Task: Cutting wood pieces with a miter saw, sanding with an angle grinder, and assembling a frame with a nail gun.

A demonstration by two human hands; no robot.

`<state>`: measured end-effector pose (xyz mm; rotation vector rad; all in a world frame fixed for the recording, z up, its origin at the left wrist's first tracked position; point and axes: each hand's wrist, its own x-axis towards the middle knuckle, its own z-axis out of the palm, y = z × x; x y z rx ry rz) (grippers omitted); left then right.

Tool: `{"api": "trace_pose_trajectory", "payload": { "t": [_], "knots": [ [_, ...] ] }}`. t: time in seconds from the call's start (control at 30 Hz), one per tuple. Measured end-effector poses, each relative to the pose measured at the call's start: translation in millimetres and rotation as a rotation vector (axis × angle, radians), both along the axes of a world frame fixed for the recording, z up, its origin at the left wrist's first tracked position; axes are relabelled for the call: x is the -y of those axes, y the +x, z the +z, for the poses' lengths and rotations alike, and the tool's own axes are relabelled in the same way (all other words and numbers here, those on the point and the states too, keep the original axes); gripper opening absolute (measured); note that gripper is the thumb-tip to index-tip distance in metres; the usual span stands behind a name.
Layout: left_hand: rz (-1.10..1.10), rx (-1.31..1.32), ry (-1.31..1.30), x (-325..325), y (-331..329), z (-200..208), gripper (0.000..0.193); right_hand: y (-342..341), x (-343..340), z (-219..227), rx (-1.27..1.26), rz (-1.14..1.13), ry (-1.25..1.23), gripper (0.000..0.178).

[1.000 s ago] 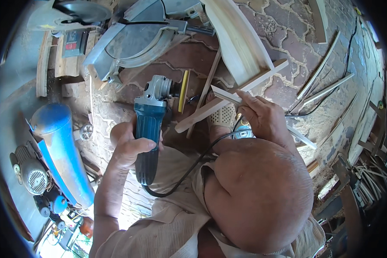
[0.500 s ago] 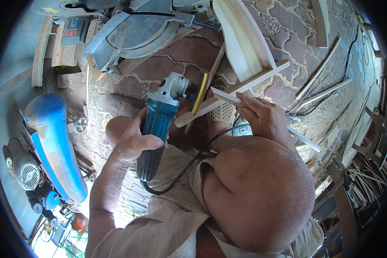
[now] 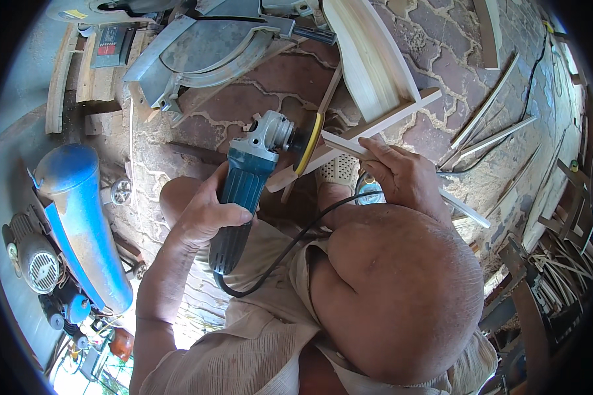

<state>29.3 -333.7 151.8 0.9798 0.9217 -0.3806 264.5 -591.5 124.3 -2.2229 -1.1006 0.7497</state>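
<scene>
My left hand (image 3: 207,214) is wrapped round the teal body of an angle grinder (image 3: 249,174), which stands tilted with its silver head away from me. On the head sits a disc with a yellow rim (image 3: 311,145), seen nearly edge-on. My right hand (image 3: 402,172) pinches a thin wooden strip (image 3: 344,144), whose pointed end meets or nearly meets the disc. Beneath the strip a longer wooden bar (image 3: 402,116) lies slantwise, passing behind the disc. The grinder's dark cord (image 3: 296,242) loops toward my right hand.
A grey miter saw (image 3: 211,49) and a pale curved board (image 3: 369,59) are at the far side. A blue tank (image 3: 79,224) with a motor (image 3: 41,260) stands at left. Thin wood offcuts (image 3: 487,102) lie on the paved floor at right. My bare knee (image 3: 402,289) fills the near right.
The grinder has shifted slightly to the right, bringing its disc closer to the end of the wooden strip. Both hands keep their grips.
</scene>
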Motion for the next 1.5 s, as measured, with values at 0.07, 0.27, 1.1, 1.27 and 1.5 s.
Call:
{"api": "trace_pose_trajectory", "payload": {
  "t": [0.07, 0.27, 1.1, 1.27, 1.5],
  "knots": [
    [0.008, 0.000, -0.002, 0.6, 0.9, 0.0, 0.088, -0.4, -0.8, 0.9, -0.001, -0.003, -0.001, 0.037],
    [-0.003, 0.008, -0.016, -0.2, 3.8, -2.2, 0.088, 0.7, -1.2, 4.2, -0.012, -0.016, 0.001, 0.038],
    [0.051, 0.423, -0.239, 56.9, 135.6, -29.3, 0.057, -1.8, -66.3, -14.6, -1.126, -0.465, 0.882, 0.050],
    [-0.162, 0.594, 0.078, 81.4, 183.5, -32.8, 0.050, 15.9, -42.2, -18.5, -1.079, -0.711, 0.806, 0.054],
    [-0.293, 0.663, 0.169, 102.0, 213.9, -6.2, 0.053, 39.0, -8.0, -0.8, -0.940, -0.577, 0.941, 0.053]
  ]
}}
